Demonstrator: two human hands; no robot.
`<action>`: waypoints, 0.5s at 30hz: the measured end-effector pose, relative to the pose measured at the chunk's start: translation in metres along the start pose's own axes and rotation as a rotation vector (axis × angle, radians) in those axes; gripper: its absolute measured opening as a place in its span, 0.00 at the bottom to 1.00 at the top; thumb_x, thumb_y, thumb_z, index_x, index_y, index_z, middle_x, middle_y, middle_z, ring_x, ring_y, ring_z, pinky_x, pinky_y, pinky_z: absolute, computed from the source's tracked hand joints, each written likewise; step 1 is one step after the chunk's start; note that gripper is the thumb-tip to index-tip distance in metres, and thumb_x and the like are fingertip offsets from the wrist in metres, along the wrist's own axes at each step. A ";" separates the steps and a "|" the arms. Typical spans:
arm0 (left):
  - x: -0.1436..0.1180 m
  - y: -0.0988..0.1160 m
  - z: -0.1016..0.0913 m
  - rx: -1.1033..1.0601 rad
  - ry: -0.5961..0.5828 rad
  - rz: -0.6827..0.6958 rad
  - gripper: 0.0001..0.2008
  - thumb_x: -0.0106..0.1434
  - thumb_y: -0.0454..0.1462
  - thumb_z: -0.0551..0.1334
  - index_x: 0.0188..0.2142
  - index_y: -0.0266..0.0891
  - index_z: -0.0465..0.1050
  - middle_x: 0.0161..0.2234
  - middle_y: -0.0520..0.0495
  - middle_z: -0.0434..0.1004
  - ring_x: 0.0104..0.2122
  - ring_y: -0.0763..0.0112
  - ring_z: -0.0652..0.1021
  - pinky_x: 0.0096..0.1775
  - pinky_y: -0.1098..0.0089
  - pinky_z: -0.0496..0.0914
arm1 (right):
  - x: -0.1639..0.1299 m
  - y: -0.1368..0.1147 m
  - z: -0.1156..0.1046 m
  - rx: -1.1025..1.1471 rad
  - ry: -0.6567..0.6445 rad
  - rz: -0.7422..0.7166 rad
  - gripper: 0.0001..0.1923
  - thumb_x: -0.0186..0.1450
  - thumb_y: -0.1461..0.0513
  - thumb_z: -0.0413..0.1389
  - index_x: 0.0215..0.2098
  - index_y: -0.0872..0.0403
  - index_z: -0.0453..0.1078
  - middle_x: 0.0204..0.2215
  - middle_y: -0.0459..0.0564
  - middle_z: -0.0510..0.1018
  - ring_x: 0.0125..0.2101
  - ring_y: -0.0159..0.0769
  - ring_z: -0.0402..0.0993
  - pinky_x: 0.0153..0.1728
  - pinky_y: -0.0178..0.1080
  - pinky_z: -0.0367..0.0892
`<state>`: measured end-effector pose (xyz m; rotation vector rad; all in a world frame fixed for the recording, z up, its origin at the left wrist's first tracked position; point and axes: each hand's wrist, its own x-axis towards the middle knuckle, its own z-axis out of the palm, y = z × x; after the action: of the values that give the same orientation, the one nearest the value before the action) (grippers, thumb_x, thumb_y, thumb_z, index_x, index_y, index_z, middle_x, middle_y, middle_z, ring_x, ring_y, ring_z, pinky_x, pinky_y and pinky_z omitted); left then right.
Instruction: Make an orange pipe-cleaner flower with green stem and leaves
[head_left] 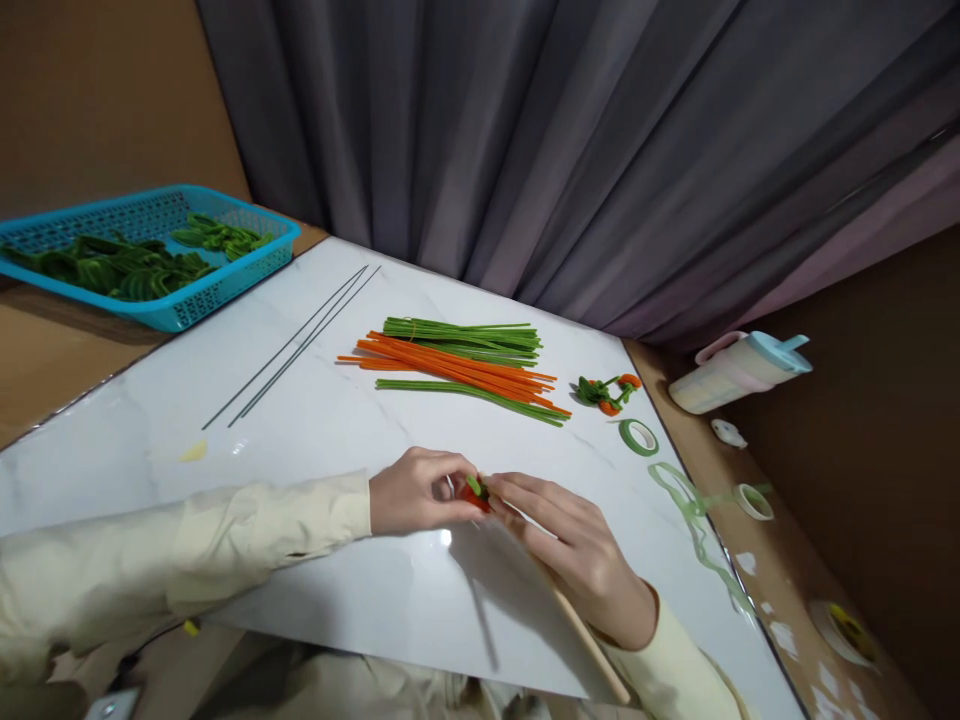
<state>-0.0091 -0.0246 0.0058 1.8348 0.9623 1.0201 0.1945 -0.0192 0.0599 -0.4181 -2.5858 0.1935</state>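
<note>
A small orange-and-green fuzzy piece made of pipe cleaners (477, 492) is pinched between my two hands over the near part of the table. My left hand (420, 490) grips it from the left with thumb and index finger. From the right, the bent fingers of my right hand (574, 545) close on its other side, partly covering it. A pale wooden-looking stick (585, 635) runs from beneath my right hand toward the lower right; whether that hand holds it I cannot tell. Beyond my hands lie orange pipe cleaners (457, 362) and green pipe cleaners (480, 340) in bundles.
Several thin dark wires (300, 340) lie at left, beside a blue basket (180, 315) of green fuzzy leaves. At right are finished orange-and-green pieces (609, 392), a green tape roll (639, 437), loose green ribbon (701, 530) and a lidded cup (731, 375). A dark curtain (480, 150) hangs behind.
</note>
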 end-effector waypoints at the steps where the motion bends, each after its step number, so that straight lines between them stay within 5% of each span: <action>1: 0.001 0.000 -0.001 -0.068 -0.025 -0.055 0.12 0.52 0.39 0.66 0.33 0.32 0.72 0.27 0.46 0.75 0.22 0.76 0.72 0.26 0.76 0.70 | 0.001 0.001 -0.002 0.025 -0.016 -0.016 0.11 0.64 0.71 0.49 0.44 0.58 0.67 0.46 0.59 0.74 0.48 0.41 0.68 0.41 0.43 0.70; 7: 0.008 -0.002 -0.004 -0.494 -0.185 -0.392 0.16 0.46 0.41 0.69 0.30 0.32 0.71 0.24 0.49 0.74 0.21 0.75 0.74 0.25 0.74 0.70 | -0.001 0.016 -0.006 0.276 -0.081 0.043 0.12 0.68 0.65 0.45 0.44 0.58 0.67 0.46 0.59 0.72 0.47 0.39 0.67 0.44 0.43 0.68; 15: 0.013 -0.005 -0.007 -0.638 -0.351 -0.524 0.15 0.45 0.40 0.70 0.29 0.32 0.72 0.19 0.51 0.74 0.18 0.75 0.73 0.24 0.74 0.70 | 0.015 0.023 -0.019 0.387 -0.326 0.055 0.15 0.70 0.63 0.40 0.42 0.57 0.68 0.47 0.60 0.71 0.44 0.35 0.67 0.41 0.38 0.66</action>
<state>-0.0118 -0.0094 0.0074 1.0953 0.7289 0.5582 0.1980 0.0086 0.0778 -0.3351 -2.7589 0.8268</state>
